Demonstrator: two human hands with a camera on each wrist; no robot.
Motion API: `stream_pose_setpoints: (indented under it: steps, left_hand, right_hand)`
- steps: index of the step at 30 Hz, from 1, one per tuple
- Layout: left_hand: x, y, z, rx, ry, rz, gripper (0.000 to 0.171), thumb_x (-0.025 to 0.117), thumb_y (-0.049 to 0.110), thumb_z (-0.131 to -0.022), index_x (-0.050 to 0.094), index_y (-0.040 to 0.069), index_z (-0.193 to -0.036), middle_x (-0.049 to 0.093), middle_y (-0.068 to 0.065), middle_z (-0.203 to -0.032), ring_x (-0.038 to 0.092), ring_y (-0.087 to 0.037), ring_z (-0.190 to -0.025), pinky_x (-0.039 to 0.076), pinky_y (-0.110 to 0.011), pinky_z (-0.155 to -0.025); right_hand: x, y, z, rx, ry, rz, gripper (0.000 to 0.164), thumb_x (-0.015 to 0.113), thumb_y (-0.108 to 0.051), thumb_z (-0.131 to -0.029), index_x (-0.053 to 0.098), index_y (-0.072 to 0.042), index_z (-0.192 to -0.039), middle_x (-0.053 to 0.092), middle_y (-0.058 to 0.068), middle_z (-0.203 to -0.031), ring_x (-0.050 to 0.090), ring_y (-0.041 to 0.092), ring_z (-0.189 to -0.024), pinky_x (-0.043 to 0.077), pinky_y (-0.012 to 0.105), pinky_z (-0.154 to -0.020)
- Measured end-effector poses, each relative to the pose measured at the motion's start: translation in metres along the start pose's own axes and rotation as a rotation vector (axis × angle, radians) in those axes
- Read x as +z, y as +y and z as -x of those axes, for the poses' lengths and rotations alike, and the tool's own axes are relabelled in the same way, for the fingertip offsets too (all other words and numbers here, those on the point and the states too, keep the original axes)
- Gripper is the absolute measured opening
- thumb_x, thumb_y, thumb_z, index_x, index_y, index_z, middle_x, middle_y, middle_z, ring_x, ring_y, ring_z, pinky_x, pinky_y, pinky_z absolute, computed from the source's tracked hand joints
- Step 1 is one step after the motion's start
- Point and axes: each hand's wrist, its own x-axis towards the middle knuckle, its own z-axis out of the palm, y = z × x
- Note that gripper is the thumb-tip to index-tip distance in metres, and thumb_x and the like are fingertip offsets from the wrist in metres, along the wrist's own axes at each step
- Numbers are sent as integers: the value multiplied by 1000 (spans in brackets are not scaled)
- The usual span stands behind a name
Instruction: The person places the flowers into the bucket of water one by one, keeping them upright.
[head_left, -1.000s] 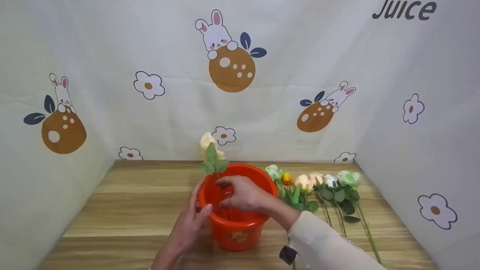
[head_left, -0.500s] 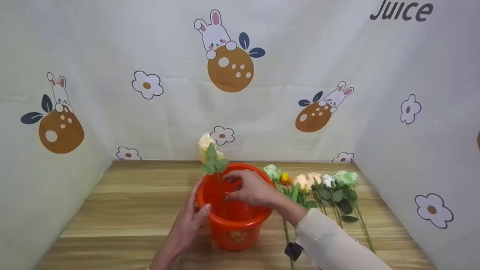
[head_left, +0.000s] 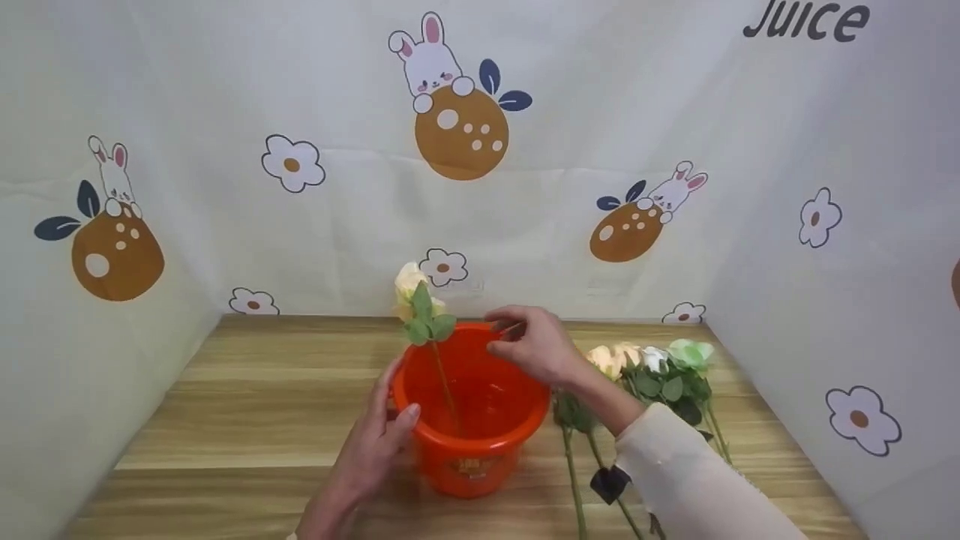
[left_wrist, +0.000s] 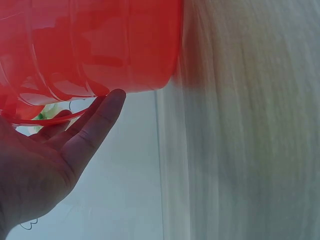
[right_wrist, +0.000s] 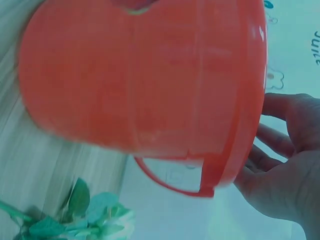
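Observation:
An orange-red bucket [head_left: 435, 465] stands upright on the table. A peach artificial rose [head_left: 411, 279] stands in it, its thin stem leaning towards the back left rim. My left hand [head_left: 375, 442] holds the bucket's left side, thumb by the rim; in the left wrist view its long fingers [left_wrist: 87, 140] reach along the wall behind the handle. Over the right back rim hovers my right hand [head_left: 534, 345], fingers loosely bent and holding nothing. The right wrist view shows that hand [right_wrist: 290, 165] beside the rim, with the bucket's handle [right_wrist: 170, 185] below.
Right of the bucket, several artificial flowers lie in a row, among them peach roses [head_left: 604, 360], a white one [head_left: 655, 360] and a green one [head_left: 690, 354]. A black tag [head_left: 609, 484] lies near their stems. A patterned cloth [head_left: 352, 217] encloses the wooden table [head_left: 247, 427].
My right hand has let go of the rose's stem and moved up and to the right, out of the bucket. The rose stands inside on its own; my left hand stays at the bucket.

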Motion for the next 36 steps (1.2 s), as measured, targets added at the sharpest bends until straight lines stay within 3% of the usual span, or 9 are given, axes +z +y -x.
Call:
stream_pose_setpoints:
  steps: [7, 14, 22, 29, 36]
  left_hand:
    - [0, -3, 1, 32, -5, -15, 68, 55, 41, -107, 21, 44, -166, 40, -7, -167, 59, -37, -130, 63, -48, -95]
    - [1, -4, 2, 30, 4, -21, 68, 56, 41, -107, 20, 45, -166, 37, -5, -170, 56, -38, -138, 59, -54, -101]
    - [0, -2, 1, 17, 5, -26, 68, 56, 45, -107, 20, 47, -165, 35, -6, -170, 58, -39, -134, 62, -53, -96]
    - [0, -1, 1, 26, 8, -20, 69, 58, 44, -106, 21, 45, -166, 38, -7, -168, 60, -36, -127, 64, -47, -92]
    - [1, -1, -1, 9, -2, -6, 69, 57, 42, -107, 20, 46, -166, 39, -5, -168, 59, -35, -130, 61, -50, -99]
  right_hand:
    - [-14, 12, -3, -13, 103, 21, 39, 75, -9, -91, 74, -7, -130, 75, 13, -116, 73, 25, -99, 65, 40, -84]
    - [-34, 31, 1, 52, 109, 26, 43, 75, -8, -92, 71, -8, -135, 72, 16, -120, 73, 24, -99, 65, 34, -72]
    - [-57, 59, 9, 62, 137, 121, 42, 75, -10, -93, 70, -5, -134, 73, 17, -116, 70, 29, -102, 63, 44, -91]
    - [-71, 76, 16, 105, 126, 163, 43, 74, -11, -93, 70, -5, -135, 72, 18, -120, 68, 31, -105, 62, 46, -93]
    - [-88, 91, 21, 126, 132, 205, 45, 73, -13, -94, 67, 0, -137, 72, 23, -123, 68, 37, -112, 60, 50, -93]
